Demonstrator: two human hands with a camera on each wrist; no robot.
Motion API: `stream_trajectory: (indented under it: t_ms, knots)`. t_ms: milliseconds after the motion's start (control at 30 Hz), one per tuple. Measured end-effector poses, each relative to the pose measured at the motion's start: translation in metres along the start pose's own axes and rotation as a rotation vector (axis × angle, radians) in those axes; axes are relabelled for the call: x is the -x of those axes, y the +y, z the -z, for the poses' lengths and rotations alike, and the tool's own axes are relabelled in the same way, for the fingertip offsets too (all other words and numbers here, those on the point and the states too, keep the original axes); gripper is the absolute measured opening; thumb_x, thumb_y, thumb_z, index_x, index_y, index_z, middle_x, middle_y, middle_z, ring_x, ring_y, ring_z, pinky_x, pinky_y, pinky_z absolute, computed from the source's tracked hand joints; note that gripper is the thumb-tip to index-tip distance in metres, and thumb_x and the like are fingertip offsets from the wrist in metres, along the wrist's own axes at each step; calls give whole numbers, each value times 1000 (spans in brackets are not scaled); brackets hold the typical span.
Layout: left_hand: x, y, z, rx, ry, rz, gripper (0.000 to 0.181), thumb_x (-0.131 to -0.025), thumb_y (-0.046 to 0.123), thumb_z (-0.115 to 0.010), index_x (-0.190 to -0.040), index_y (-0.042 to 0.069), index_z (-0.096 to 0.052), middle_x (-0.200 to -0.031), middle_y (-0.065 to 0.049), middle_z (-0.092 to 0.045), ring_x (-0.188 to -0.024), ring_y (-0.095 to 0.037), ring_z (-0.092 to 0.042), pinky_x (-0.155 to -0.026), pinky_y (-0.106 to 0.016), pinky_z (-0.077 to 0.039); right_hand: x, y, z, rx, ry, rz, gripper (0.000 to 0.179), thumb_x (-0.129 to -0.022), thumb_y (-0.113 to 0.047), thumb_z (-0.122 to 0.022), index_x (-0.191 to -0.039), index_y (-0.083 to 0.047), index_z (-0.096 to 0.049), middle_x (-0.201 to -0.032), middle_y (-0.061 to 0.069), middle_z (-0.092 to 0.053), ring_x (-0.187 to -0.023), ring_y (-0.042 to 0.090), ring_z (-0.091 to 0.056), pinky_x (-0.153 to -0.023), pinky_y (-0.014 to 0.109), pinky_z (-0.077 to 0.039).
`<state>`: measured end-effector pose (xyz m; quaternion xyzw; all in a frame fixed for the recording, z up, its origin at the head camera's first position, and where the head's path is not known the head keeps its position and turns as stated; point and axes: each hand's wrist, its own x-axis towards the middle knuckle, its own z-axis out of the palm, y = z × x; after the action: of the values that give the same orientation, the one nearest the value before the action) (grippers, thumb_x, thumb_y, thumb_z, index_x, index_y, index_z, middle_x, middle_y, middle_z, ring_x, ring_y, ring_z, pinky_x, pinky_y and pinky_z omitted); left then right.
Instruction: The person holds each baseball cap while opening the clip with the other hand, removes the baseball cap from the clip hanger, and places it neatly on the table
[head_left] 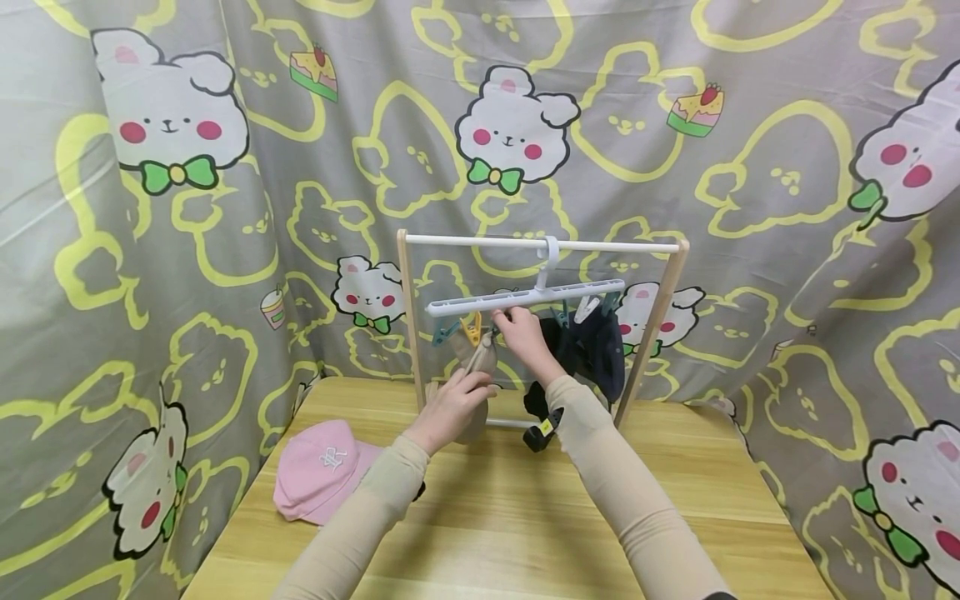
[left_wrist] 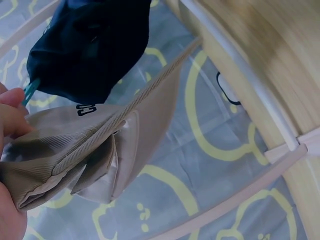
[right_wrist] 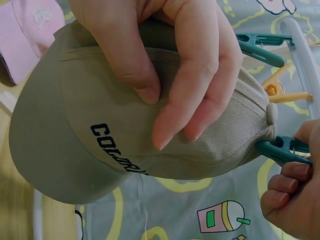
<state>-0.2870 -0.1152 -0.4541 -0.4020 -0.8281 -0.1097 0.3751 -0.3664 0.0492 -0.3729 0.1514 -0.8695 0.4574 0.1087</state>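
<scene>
A beige cap point(right_wrist: 75, 110) with dark lettering hangs under the pale plastic hanger point(head_left: 525, 297), its brim pointing down. My left hand point(head_left: 453, 406) grips the cap's side, thumb and fingers folding the fabric. At the cap's upper edge, my right hand point(head_left: 522, 335) pinches a teal clip point(right_wrist: 280, 149), whose jaws meet the fabric. Another teal clip point(right_wrist: 262, 47) and a yellow clip point(right_wrist: 277, 89) hang beside it from the hanger. A dark navy cap point(head_left: 602, 346) hangs at the hanger's right side, near a white clip point(head_left: 587, 308).
The hanger hooks over the white bar of a wooden-sided rack point(head_left: 660, 321) standing on the wooden table point(head_left: 495, 533). On the left lies a pink cap point(head_left: 318, 471). A black strap with a yellow label point(head_left: 545, 428) dangles below the dark caps. Patterned curtain point(head_left: 405, 108) surrounds the table.
</scene>
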Motion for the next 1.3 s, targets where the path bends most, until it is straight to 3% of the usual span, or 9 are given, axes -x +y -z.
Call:
stream_trajectory:
  t_ms: [500, 1300]
  knots:
    - [1, 3, 3, 9, -32, 14, 19, -89, -1, -64, -100, 12, -72, -112, -2, -66, -94, -21, -59, -77, -29, -54, 0, 0, 1, 16, -8, 8, 37, -100, -39, -44, -75, -12, -50, -60, 1, -40, -51, 17, -37, -52, 29, -34]
    - [6, 3, 4, 16, -16, -6, 19, -87, -1, -67, -100, 13, -70, -111, -4, -67, -93, -20, -59, -76, -28, -54, 2, -1, 1, 16, -5, 5, 35, -100, -36, -44, -82, -10, -57, -60, 1, -41, -51, 17, -36, -50, 28, -34]
